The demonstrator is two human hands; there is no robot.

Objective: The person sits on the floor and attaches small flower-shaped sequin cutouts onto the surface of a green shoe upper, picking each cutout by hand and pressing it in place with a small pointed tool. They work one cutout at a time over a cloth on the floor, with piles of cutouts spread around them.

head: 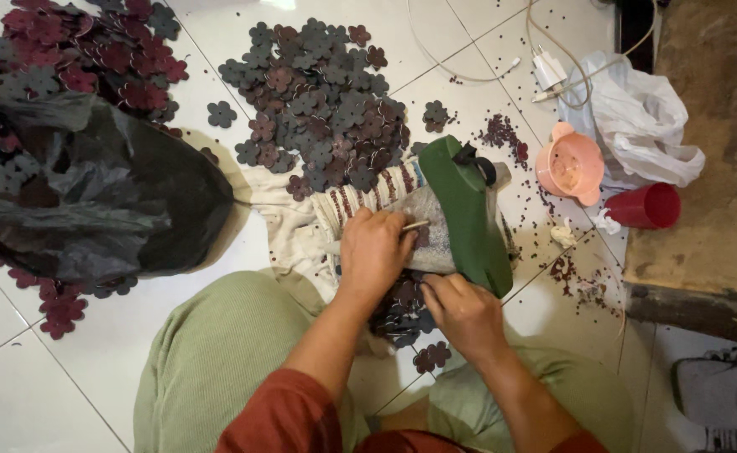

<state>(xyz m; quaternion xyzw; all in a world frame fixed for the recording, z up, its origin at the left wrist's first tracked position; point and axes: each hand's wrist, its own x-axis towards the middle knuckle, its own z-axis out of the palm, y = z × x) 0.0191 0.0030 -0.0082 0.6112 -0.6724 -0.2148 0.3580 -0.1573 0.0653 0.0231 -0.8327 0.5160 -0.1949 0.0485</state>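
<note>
Left hand point(374, 249) fingers closed, gripping a thin stick point(415, 225); right hand point(467, 312) fingers curled on flower cutouts point(402, 306); green block point(467, 214) just beside, bare floor point(66, 377) left

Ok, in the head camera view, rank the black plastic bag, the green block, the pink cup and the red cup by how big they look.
1. black plastic bag, largest by far
2. green block
3. pink cup and red cup: these look about alike, so I will not rank them against each other.
</note>
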